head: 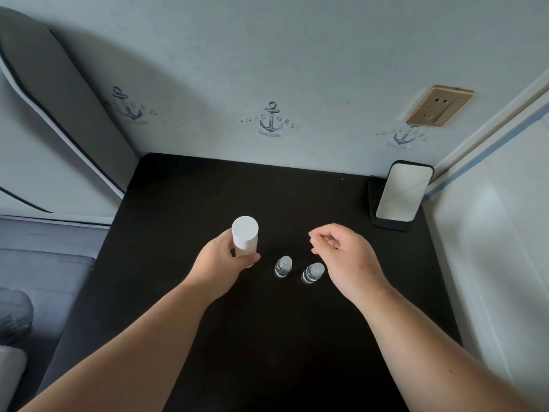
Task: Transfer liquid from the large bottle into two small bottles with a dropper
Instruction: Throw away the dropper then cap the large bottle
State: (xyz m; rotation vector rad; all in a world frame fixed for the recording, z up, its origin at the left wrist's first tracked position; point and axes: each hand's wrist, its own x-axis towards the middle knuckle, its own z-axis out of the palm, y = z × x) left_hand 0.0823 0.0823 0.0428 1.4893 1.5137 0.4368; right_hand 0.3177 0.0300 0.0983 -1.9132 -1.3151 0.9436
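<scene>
Three bottles stand on the black counter (pixel 184 292). To the left is the large bottle (pixel 245 237), white with a flat white cap still on, upright. The left hand (pixel 221 264) grips it from the near left side, with the thumb curled across its front and the other fingers wrapped behind the body.

Just right of it stand the two small bottles, clear and capped: the left small bottle (pixel 282 266) and the right small bottle (pixel 312 272). They are near each other but apart, both upright, and neither hand touches them.

The right hand (pixel 341 251) hovers above the counter, just right of and slightly beyond the right small bottle. Its fingers are loosely curled with thumb and fingertips drawn near together, and it holds nothing visible. I cannot make out a dropper anywhere.

At the far right corner of the counter a phone (pixel 404 191) leans on a dark stand (pixel 386 223), its screen pale with reflection. On the wall beyond, printed with anchor motifs (pixel 271 120), sits a gold-framed socket (pixel 439 106). A grey cushioned seat (pixel 44 263) lies to the left of the counter.
</scene>
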